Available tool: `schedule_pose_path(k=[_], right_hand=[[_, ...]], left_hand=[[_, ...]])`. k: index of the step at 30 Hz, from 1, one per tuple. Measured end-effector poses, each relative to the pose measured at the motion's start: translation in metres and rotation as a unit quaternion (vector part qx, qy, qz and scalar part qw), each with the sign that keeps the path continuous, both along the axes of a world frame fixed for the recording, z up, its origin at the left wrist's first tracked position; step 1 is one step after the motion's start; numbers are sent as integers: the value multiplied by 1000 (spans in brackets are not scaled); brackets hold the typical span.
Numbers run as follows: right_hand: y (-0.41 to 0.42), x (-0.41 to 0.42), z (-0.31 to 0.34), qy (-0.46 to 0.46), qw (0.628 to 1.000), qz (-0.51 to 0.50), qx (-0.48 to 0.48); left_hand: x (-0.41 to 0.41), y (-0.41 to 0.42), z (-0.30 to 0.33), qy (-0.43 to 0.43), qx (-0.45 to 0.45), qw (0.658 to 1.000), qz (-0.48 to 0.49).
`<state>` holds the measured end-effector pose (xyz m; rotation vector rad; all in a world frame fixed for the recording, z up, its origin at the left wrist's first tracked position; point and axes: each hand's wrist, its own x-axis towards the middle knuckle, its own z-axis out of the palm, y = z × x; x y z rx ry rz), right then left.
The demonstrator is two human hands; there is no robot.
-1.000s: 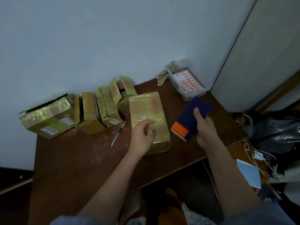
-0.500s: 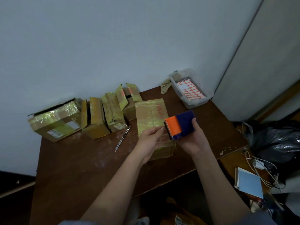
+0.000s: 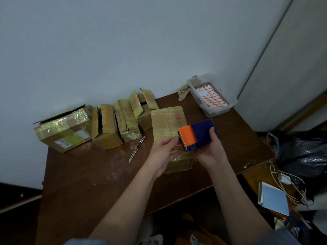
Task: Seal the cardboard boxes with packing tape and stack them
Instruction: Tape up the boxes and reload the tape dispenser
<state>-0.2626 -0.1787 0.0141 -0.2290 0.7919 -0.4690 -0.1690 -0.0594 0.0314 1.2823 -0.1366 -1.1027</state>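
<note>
The cardboard box being sealed lies flat on the counter, directly under both hands, its top already glossy with tape. Just above it the right hand wraps its grip around the blue and orange tape dispenser, fingers curled round the blue body, with the orange cutter end turned toward the left hand, probably so the tape end can be drawn out. The left hand meets that cutter edge, its fingertips seeming to pinch the loose tape end, though the tape itself is too faint to make out. Left of the grip lies a utility knife, and beyond it four more boxes line the wall. Right of the grip, further back, sits a clear tub of labels.
</note>
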Motion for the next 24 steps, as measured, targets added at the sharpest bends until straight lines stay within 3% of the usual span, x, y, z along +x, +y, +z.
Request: schedule_pose_path(k=[6, 24], right_hand=[[0, 2, 0, 3, 1000, -2, -13], [11, 4, -12, 10, 997, -4, -77]], left_hand=[[1, 0, -1, 31, 0, 999, 24], [2, 2, -5, -43, 87, 993, 68]])
